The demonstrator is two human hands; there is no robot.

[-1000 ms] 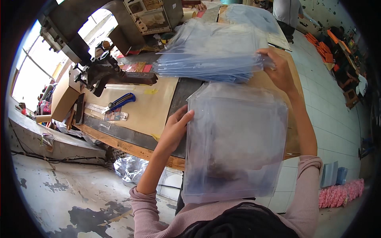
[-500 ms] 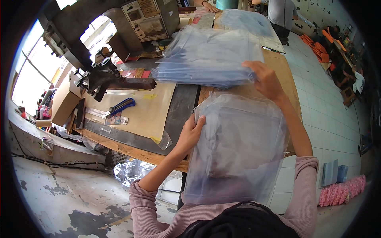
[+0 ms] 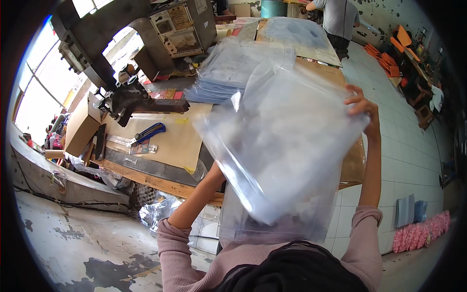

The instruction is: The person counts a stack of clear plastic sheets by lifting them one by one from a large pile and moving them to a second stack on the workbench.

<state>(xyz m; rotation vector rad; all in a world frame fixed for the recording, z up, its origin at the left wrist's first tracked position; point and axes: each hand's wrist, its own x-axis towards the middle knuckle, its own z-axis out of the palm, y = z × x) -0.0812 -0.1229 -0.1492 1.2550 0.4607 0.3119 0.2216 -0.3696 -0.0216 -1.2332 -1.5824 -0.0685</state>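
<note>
A large clear plastic sheet [image 3: 292,126] is tilted and blurred by motion in front of me. My right hand [image 3: 361,108] grips its right edge, with the fingers bent over it. Below it, more clear plastic sheets [image 3: 287,231] hang close to my body. Reaching up beside them from the left, my left hand [image 3: 220,168] goes behind the raised sheet, which covers its fingers. The lower sheets stay held up at that hand. Beyond, a thick stack of bluish clear sheets [image 3: 214,87] lies on the worktable [image 3: 136,180], partly covered by the raised sheet.
A dark press machine [image 3: 121,97] stands at the left, its arm over the table. A blue cutter knife [image 3: 151,131] and a ruler [image 3: 119,140] lie on brown board [image 3: 180,146]. Another plastic pile [image 3: 296,34] and a person [image 3: 338,19] are farther back.
My right hand has left the far stack and moved right, lifting a sheet that now swings across in front of me. The lower sheets stay near my body; my left fingers have become covered.
</note>
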